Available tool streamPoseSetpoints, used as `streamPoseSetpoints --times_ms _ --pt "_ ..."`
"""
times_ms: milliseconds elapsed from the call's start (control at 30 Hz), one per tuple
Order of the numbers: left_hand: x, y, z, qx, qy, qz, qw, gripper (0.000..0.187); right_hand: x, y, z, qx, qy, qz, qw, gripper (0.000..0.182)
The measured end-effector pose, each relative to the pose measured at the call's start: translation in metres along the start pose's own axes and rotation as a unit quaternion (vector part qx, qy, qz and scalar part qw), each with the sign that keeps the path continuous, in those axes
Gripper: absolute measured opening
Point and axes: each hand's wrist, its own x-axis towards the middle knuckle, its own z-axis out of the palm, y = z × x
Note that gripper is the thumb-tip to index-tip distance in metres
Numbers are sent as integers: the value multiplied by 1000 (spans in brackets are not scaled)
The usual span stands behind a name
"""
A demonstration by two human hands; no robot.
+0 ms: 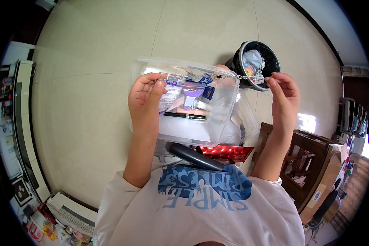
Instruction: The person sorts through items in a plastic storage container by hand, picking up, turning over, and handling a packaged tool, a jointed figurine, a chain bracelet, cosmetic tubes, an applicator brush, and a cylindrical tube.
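Note:
A silver metal chain (240, 77) with small beads or charms along it is stretched almost level between my hands. My left hand (146, 95) pinches one end between thumb and fingertips. The other end is pinched by my right hand (283, 93), close to the bin. Below the chain sits a clear plastic box (168, 61). Inside it I see a purple and white item (191, 96), a small dark blue packet (208, 93), a black pen (187, 116) and a white printed packet (171, 96).
A black-lined trash bin (270, 53) with rubbish in it stands beyond the box on the right. Near my body lie a red shiny bag (229, 152) and a long black object (197, 157). Wooden furniture (303, 156) is at the right, shelving (26, 123) at the left.

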Motion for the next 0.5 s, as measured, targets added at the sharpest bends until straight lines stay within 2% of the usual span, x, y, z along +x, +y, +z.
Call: streamPoseSetpoints --times_ms 167,267,333,500 --pt "0 0 2 12 6 -2 1000 16 3 5 0 8 15 6 1000 13" --pt "-1 1 4 52 14 -28 998 16 7 9 0 25 31 12 999 13" --pt "-3 3 8 125 24 -33 991 14 10 13 -1 31 45 14 998 13" --pt "-5 0 8 145 0 -14 989 13 14 18 -3 59 66 25 996 12"
